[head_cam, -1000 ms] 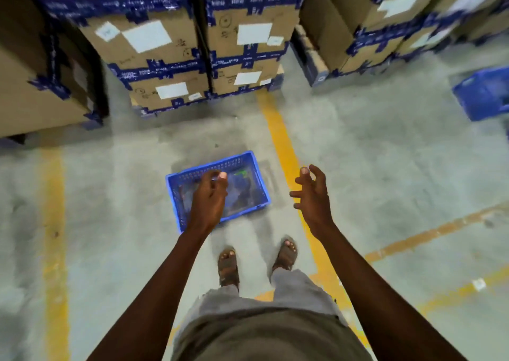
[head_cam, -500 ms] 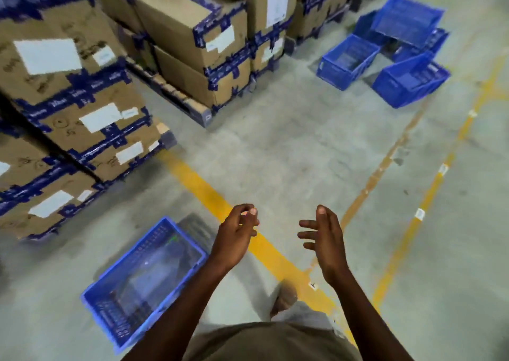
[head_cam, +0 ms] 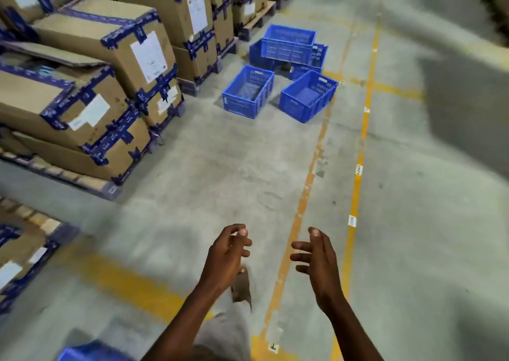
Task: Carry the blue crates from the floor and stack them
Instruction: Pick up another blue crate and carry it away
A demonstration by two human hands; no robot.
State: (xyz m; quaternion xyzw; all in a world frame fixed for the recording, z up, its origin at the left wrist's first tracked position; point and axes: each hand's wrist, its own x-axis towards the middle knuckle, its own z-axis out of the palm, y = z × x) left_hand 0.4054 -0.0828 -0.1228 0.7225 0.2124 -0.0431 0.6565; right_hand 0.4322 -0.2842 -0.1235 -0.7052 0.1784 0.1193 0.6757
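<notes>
Our left hand (head_cam: 228, 253) and right hand (head_cam: 316, 258) are both empty, fingers loosely spread, out in front of us. One blue crate (head_cam: 91, 352) sits at our feet; the other blue crates (head_cam: 286, 74) lie scattered well ahead by the cardboard boxes (head_cam: 104, 65), so we judge most stacking remains

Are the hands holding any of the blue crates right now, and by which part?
Nothing is held: the left hand and right hand are both empty.

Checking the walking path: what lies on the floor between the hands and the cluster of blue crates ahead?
Head view: only bare concrete floor lies between the hands and the blue crates; a faded orange line runs alongside.
</notes>
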